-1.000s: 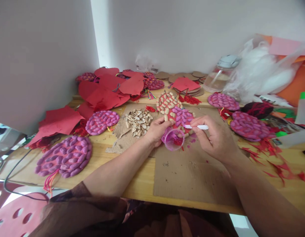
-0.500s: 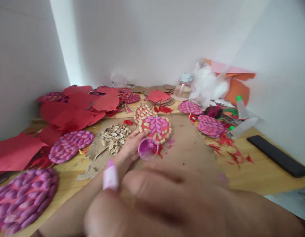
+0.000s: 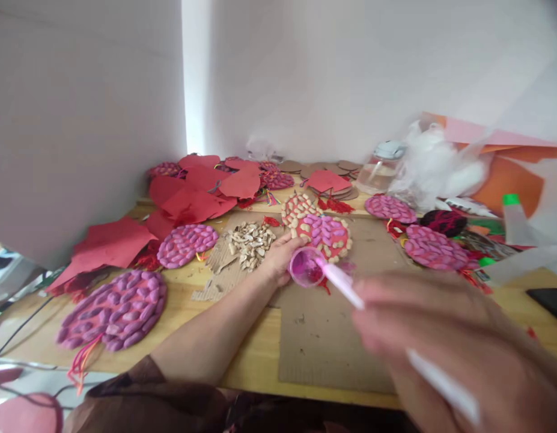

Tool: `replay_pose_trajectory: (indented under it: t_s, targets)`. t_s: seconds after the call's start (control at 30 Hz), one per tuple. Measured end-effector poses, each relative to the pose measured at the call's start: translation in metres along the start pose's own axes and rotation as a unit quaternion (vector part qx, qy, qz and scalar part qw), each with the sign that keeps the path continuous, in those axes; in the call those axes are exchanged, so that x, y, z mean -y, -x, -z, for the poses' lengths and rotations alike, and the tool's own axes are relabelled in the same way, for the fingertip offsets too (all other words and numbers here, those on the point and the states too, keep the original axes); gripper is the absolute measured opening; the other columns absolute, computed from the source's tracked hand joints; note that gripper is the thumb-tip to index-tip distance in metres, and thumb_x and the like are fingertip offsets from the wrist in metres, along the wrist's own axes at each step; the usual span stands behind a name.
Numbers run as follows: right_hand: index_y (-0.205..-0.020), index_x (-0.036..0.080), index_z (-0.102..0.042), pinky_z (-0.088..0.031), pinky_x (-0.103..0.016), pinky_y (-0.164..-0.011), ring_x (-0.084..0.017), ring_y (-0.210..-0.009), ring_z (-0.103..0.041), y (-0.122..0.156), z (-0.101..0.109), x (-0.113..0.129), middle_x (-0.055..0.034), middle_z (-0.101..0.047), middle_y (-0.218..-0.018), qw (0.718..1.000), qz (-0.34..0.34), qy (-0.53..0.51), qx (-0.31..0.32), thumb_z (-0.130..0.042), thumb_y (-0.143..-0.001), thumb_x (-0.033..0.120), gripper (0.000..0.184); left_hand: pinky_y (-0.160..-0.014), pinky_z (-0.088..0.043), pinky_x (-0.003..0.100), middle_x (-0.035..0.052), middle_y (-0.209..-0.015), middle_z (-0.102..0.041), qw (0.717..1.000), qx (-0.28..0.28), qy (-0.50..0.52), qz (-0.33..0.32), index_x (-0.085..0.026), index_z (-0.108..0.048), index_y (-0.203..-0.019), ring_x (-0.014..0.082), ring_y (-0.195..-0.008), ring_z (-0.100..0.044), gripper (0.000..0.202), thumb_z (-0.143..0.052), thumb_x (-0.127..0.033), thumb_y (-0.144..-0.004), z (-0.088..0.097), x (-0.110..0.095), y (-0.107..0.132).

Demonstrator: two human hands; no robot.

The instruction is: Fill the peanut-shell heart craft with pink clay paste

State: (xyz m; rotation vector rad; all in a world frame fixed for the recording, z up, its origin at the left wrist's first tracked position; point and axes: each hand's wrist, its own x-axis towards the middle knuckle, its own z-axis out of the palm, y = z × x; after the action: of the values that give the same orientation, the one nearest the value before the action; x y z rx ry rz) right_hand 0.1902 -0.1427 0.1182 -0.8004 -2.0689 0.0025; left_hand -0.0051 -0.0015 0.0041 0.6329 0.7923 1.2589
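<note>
My right hand (image 3: 458, 337), large and blurred in front, is closed round a white paintbrush (image 3: 345, 285) whose pink-stained tip is at the rim of a small clear cup (image 3: 307, 266). Purple paint coats the inside of that cup. My left hand (image 3: 282, 260) is closed on the cup's left side, its fingers also at the edge of a red heart-shaped piece (image 3: 300, 237). Peanut shells cover this piece: purple ones in the middle, plain ones round the border. Behind it lies another piece with plain shells (image 3: 300, 204).
Loose peanut shells (image 3: 251, 245) lie on torn cardboard. A cardboard sheet (image 3: 332, 343) covers the table's middle. Purple shell-covered pieces (image 3: 120, 310) and red paper (image 3: 111, 243) are on the left. A jar (image 3: 381, 168), plastic bag (image 3: 440, 168) and glue bottle (image 3: 519, 222) stand at the right.
My right hand has moved right and forward, bringing the brush tip to the cup. The camera view has turned left, so the table things appear farther right.
</note>
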Motion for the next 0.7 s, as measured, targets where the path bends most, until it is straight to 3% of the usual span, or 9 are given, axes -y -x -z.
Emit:
replay_pose_trajectory:
  t_s: [0.07,0.1,0.17,0.27,0.43,0.7]
  targets:
    - [-0.125,0.036,-0.070,-0.064,-0.049,-0.092,-0.028,-0.100,-0.078,-0.009,-0.012,-0.021,-0.0018,-0.081,-0.116,0.999,-0.030,0.023,-0.031,-0.069,-0.097,0.026,0.029,-0.067,-0.054,0.030,0.0010,-0.068,-0.069,1.000,-0.004,0.027,0.010,-0.018,-0.069,-0.072,0.0137,-0.062,-0.061,0.034,-0.098,-0.026,-0.057,-0.001,-0.001,-0.001]
    - [-0.123,0.034,-0.070,-0.063,-0.047,-0.090,-0.027,-0.098,-0.078,-0.010,-0.019,-0.031,-0.0027,-0.081,-0.112,0.996,-0.052,0.028,-0.071,-0.072,-0.096,0.024,0.029,-0.067,-0.053,0.029,0.0007,-0.070,-0.070,0.999,-0.006,0.038,0.003,-0.017,-0.070,-0.075,0.0130,-0.062,-0.062,0.034,-0.098,-0.026,-0.057,-0.002,-0.001,-0.002]
    - [-0.117,0.032,-0.071,-0.061,-0.045,-0.085,-0.027,-0.099,-0.076,-0.009,-0.035,-0.051,-0.0053,-0.079,-0.112,0.992,-0.104,-0.020,-0.064,-0.073,-0.096,0.020,0.025,-0.068,-0.054,0.028,0.0013,-0.074,-0.072,0.999,-0.010,0.050,-0.005,-0.016,-0.072,-0.079,0.0126,-0.064,-0.063,0.035,-0.097,-0.026,-0.057,-0.002,-0.002,-0.003]
    - [-0.109,0.029,-0.073,-0.058,-0.038,-0.078,-0.022,-0.092,-0.073,-0.003,-0.053,-0.068,-0.0034,-0.077,-0.102,0.989,-0.106,-0.078,-0.060,-0.074,-0.095,0.022,0.015,-0.071,-0.055,0.030,0.0021,-0.079,-0.075,0.998,-0.004,0.053,-0.021,-0.016,-0.073,-0.085,0.0139,-0.067,-0.066,0.036,-0.095,-0.027,-0.060,-0.002,-0.002,-0.005]
    - [-0.101,0.026,-0.073,-0.053,-0.028,-0.063,-0.013,-0.066,-0.065,0.001,-0.068,-0.067,0.0019,-0.075,-0.085,0.992,-0.109,-0.057,-0.017,-0.073,-0.097,0.023,0.005,-0.074,-0.055,0.032,0.0011,-0.082,-0.075,0.998,-0.017,0.033,-0.050,-0.017,-0.075,-0.091,0.0138,-0.067,-0.065,0.035,-0.093,-0.030,-0.064,-0.004,0.001,-0.005]
    - [-0.100,0.026,-0.072,-0.056,-0.027,-0.064,-0.015,-0.071,-0.072,0.008,-0.084,-0.063,-0.0001,-0.079,-0.086,0.995,-0.095,-0.021,-0.029,-0.076,-0.095,0.022,0.008,-0.085,-0.056,0.034,0.0020,-0.095,-0.078,0.996,-0.009,0.036,-0.084,-0.020,-0.076,-0.093,0.0161,-0.080,-0.070,0.034,-0.093,-0.033,-0.067,-0.010,0.005,0.000]
